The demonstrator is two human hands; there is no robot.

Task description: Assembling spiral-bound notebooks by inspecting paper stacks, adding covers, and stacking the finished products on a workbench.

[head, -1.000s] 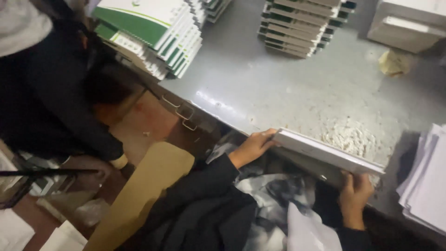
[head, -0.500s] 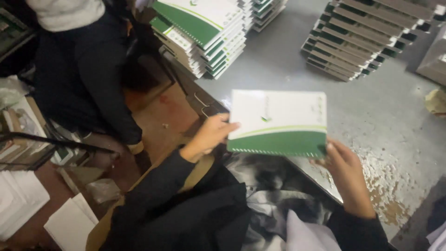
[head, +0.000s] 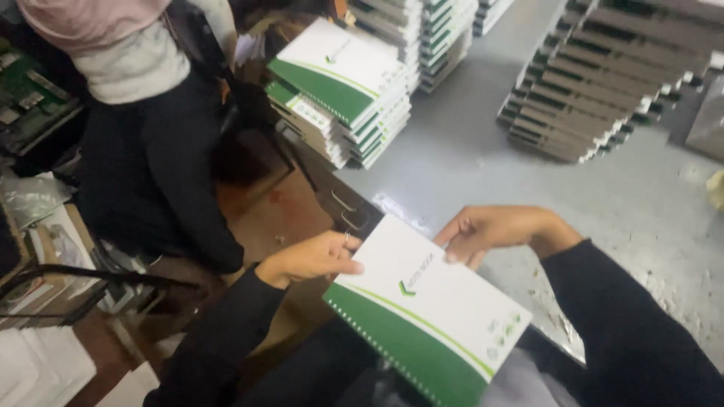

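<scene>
White and green card covers the spiral-bound notebook, which is held face up and tilted at the near edge of the grey desk. Left hand has its grip closed on the notebook's left corner, thumb on top of the cover, other fingers hidden beneath. Right hand pinches the far edge of the cover, fingertips curled onto it, wrist bent over the desk. Both sleeves are dark. Wire binding runs along the notebook's near left side, beside the green band.

On the desk, far and left of the hands, stands a stack of matching notebooks, covers up and slightly fanned. Far right sits a second stack, with page edges and binding showing, well apart from the hands. More stacks rise behind the first one.

Left of the desk, another person stands in a light top and dark trousers, near the desk's corner. Loose papers and clutter lie on the floor at far left.
</scene>
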